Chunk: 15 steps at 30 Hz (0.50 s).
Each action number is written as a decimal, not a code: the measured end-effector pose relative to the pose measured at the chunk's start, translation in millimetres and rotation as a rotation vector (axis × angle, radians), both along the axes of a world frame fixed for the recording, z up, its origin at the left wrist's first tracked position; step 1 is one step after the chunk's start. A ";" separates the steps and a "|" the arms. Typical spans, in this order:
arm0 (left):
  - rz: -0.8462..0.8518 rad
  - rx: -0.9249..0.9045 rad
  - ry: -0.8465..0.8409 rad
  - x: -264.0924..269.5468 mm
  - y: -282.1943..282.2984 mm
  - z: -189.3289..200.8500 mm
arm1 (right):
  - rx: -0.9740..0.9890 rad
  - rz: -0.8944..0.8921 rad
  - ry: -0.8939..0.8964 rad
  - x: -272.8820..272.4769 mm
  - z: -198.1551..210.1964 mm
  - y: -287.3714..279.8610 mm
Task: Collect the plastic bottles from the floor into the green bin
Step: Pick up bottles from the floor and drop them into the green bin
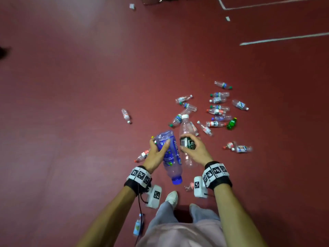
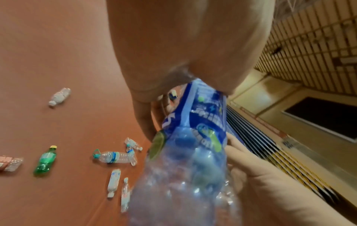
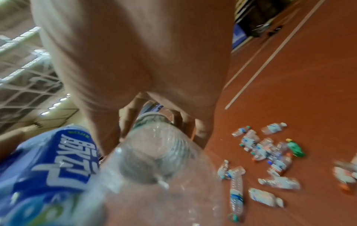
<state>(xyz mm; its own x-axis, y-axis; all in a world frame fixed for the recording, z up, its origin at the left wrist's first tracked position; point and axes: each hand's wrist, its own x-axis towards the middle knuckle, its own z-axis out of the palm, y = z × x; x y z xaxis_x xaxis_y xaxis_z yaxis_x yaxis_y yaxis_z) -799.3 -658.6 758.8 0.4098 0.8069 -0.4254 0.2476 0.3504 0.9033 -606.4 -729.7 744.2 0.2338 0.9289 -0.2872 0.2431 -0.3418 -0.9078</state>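
Left hand (image 1: 156, 154) is wrapped around the blue-labelled bottle (image 1: 170, 154), which it holds cap down, thumb across the label. Right hand (image 1: 194, 148) is closed around the clear bottle (image 1: 186, 139) at its dark label, white cap pointing away from the person. Both bottles are off the floor (image 1: 80, 86), side by side and nearly touching.

Progress, judged: early. Two bottles in hand; none seen deposited. The green bin is not visible in any view, so its direction cannot be told. Most of the work remains: a dense cluster of bottles (image 1: 218, 111) lies at about 1 o'clock from the hands, including a green bottle (image 1: 231, 123). A lone bottle (image 1: 126, 115) sits at 11 o'clock, a pair (image 1: 238, 147) at 3 o'clock, and strays lie close to the shoes (image 1: 171, 197).

Room: open red floor from 9 to 12 o'clock. White court lines (image 1: 283, 39) are far off at 1–2 o'clock. Stepping risk, judged: the strays by the feet.
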 end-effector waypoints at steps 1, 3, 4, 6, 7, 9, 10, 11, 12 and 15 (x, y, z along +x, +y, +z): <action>0.038 -0.013 -0.004 -5.8 -4.3 4.6 | 0.030 0.039 -0.008 1.7 9.3 1.4; 0.099 -0.013 -0.008 -19.7 -17.5 13.9 | 0.087 0.114 -0.005 -1.6 30.3 2.5; 0.141 -0.009 -0.023 -25.9 -26.7 21.4 | 0.112 0.148 0.007 -5.4 40.0 2.6; 0.263 0.016 -0.062 -42.0 -47.2 35.0 | 0.172 0.221 0.028 -18.6 54.1 2.3; 0.335 0.024 -0.084 -51.3 -58.2 39.8 | 0.196 0.248 0.039 -27.2 60.4 2.4; 0.479 0.039 -0.101 -75.2 -82.2 51.7 | 0.227 0.308 0.072 -51.1 74.4 1.6; 0.546 0.051 -0.091 -89.4 -95.6 57.4 | 0.237 0.343 0.094 -65.2 82.6 0.2; 0.622 0.064 -0.083 -105.2 -110.2 62.1 | 0.251 0.382 0.119 -82.2 90.0 -1.0; 0.693 0.080 -0.086 -120.9 -125.7 68.3 | 0.262 0.425 0.145 -101.1 97.5 -2.7; 0.855 0.085 -0.083 -177.1 -178.1 75.2 | 0.274 0.592 0.176 -166.9 117.3 -14.9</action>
<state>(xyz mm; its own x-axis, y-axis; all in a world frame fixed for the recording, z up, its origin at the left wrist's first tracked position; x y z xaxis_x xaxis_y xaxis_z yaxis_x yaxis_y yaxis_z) -976.4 -836.8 834.0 -0.3254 0.8803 -0.3451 -0.1378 0.3169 0.9384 -773.3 -744.6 861.5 -0.3654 0.9308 -0.0103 0.1595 0.0517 -0.9858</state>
